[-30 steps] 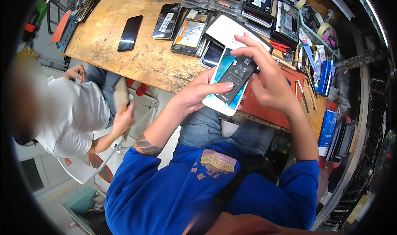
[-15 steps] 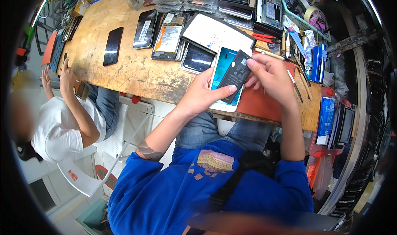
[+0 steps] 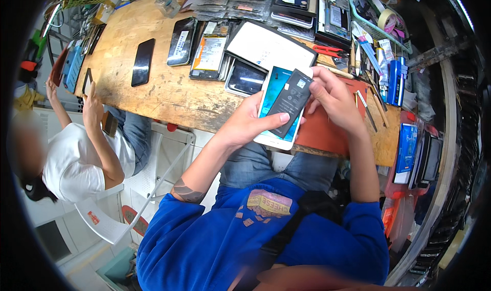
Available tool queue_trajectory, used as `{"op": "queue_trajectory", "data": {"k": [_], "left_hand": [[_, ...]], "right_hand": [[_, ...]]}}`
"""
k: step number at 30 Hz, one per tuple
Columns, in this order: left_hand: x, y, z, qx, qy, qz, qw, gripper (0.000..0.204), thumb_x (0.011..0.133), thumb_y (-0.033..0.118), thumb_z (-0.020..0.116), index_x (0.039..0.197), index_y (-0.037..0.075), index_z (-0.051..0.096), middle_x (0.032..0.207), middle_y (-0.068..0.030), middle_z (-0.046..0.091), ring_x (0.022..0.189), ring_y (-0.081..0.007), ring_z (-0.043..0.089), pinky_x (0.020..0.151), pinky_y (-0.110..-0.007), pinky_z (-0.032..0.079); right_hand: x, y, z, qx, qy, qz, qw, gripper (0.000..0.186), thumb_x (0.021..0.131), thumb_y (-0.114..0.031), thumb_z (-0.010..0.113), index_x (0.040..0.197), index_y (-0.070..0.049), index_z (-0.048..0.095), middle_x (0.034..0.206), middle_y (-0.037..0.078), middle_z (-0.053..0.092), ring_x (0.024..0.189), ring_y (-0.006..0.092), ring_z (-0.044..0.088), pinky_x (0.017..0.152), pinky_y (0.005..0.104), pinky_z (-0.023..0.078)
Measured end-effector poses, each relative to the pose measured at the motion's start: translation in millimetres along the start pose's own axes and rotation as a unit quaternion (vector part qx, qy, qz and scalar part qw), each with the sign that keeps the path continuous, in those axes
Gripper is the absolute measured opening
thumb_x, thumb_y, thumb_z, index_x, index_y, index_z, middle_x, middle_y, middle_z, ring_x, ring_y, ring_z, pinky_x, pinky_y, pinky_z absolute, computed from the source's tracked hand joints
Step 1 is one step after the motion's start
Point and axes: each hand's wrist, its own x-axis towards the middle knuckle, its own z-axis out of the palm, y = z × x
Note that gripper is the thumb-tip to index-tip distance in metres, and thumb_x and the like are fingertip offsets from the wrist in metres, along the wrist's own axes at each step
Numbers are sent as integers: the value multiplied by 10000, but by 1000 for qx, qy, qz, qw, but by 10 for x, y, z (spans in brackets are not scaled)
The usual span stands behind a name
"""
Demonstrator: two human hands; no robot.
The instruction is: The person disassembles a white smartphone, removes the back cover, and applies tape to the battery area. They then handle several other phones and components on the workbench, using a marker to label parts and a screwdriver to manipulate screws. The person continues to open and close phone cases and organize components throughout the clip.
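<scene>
Holding: your left hand (image 3: 248, 118) grasps the white phone (image 3: 275, 83) from its left side, thumb resting on the black battery (image 3: 290, 100).
Right hand: your right hand (image 3: 333, 94) has its fingers curled at the battery's upper right corner; whether they pinch it, you cannot tell from this view.
Phone and battery: together at the near edge of the wooden bench (image 3: 179, 94), beside the red-orange mat (image 3: 323, 133), battery slanted across the blue-green front.
Done so far: you have both pieces in hand, the battery outside the phone; the phone's front looks whole, its back is hidden.
Left: neither piece is set down, and the battery appears loose rather than fitted.
Beyond: a white slab (image 3: 271, 45) lies just past the phone.
</scene>
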Motion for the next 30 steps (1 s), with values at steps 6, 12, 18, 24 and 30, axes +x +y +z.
{"op": "queue_trajectory", "data": {"k": [6,12,18,24,30], "left_hand": [[-8,60,-8,39,-26,39,998,502,987,80,663,1441,-13,469,1273,-150,675,1111,-229,709,936,-360,598],[-9,71,-63,67,-36,44,996,509,999,41,623,1470,-8,436,1254,-152,686,1133,-207,694,969,-352,576],[12,49,-119,89,-54,37,994,522,1001,26,611,1484,-6,416,1261,-146,684,1170,-195,671,1000,-352,553],[60,61,-141,69,-65,58,994,603,992,94,648,1510,0,355,1329,-180,631,1195,-272,670,1027,-403,549],[174,148,-181,78,-51,71,993,633,998,102,657,1527,7,324,1288,-135,635,1174,-175,640,1024,-350,527]], "right_hand": [[46,47,132,-6,0,-58,998,431,1109,-415,457,1317,-45,528,970,1,601,808,49,529,726,211,442],[53,37,165,-18,-7,-47,999,431,1114,-404,443,1350,-46,485,971,17,602,812,63,552,717,232,466],[27,46,150,0,-18,-24,1000,406,1119,-369,443,1348,-36,482,943,43,628,795,97,633,682,271,513],[113,76,200,-48,23,-21,998,381,1127,-349,430,1297,-22,528,815,11,605,693,80,565,632,246,469],[172,48,234,119,22,-20,992,415,1091,-419,504,1156,-24,615,804,16,652,621,77,596,545,216,452]]}}
